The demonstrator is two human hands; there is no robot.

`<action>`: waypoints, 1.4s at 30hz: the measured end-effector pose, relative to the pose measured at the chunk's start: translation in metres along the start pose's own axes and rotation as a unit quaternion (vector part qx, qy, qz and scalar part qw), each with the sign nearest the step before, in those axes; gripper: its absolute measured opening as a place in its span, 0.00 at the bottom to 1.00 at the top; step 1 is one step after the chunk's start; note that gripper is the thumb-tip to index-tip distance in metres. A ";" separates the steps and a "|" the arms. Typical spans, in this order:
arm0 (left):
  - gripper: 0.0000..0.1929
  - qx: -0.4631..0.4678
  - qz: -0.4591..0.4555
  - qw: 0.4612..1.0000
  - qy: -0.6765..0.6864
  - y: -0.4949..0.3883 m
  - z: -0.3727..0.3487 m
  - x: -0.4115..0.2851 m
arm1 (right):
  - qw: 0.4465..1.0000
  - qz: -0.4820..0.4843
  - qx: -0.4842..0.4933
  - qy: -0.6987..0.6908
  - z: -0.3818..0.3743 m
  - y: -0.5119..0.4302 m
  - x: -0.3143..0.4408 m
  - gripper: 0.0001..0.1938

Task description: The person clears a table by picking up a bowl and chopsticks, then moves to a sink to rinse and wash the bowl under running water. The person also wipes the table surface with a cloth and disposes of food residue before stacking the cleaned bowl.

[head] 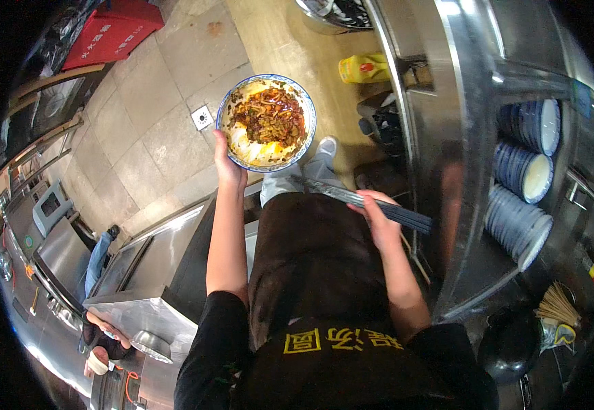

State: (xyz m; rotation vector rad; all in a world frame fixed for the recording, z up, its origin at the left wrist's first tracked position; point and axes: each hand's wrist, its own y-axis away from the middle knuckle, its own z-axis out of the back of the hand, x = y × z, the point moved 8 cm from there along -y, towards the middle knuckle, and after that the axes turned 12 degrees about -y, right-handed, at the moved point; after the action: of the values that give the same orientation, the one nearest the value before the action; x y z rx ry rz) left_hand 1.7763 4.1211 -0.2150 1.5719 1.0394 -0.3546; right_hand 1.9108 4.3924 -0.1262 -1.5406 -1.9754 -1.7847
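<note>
My left hand [231,161] grips the lower left rim of a blue-and-white bowl [219,110] from outside. In the bowl lies food [271,115] with a dark red-brown chopped topping over something pale, in oily sauce. My right hand [379,218] is closed around a bundle of dark chopsticks [404,212], held slantwise over the front of my dark apron [322,266]. The chopsticks' far ends point towards the bowl but stay apart from it. The fingers under the bowl are hidden.
Stacked blue-and-white dishes [519,220] stand on a steel shelf at the right. A yellow bottle [363,68] is beside the steel counter edge [404,102]. Steel cabinets [145,256] and a co-worker [107,333] with a metal bowl [151,346] nearby are at lower left. A red box [117,33] is at upper left.
</note>
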 end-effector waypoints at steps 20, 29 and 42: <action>0.37 0.067 0.050 0.987 -0.139 -0.074 0.054 0.038 | 0.892 0.220 0.156 0.362 -0.124 -0.043 0.014 0.07; 0.25 0.095 0.071 0.982 -0.149 -0.105 0.056 0.058 | 0.763 0.246 0.247 0.544 -0.150 -0.067 -0.026 0.15; 0.34 0.090 0.165 0.978 -0.094 -0.118 0.069 0.100 | 0.821 0.211 0.171 0.503 -0.161 -0.085 -0.046 0.09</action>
State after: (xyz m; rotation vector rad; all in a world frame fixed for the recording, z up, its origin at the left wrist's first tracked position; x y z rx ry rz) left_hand 1.7624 4.0948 -0.3819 1.8011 0.5998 -0.3672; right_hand 1.7888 4.2543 -0.1631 -0.5877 -1.1886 -1.4421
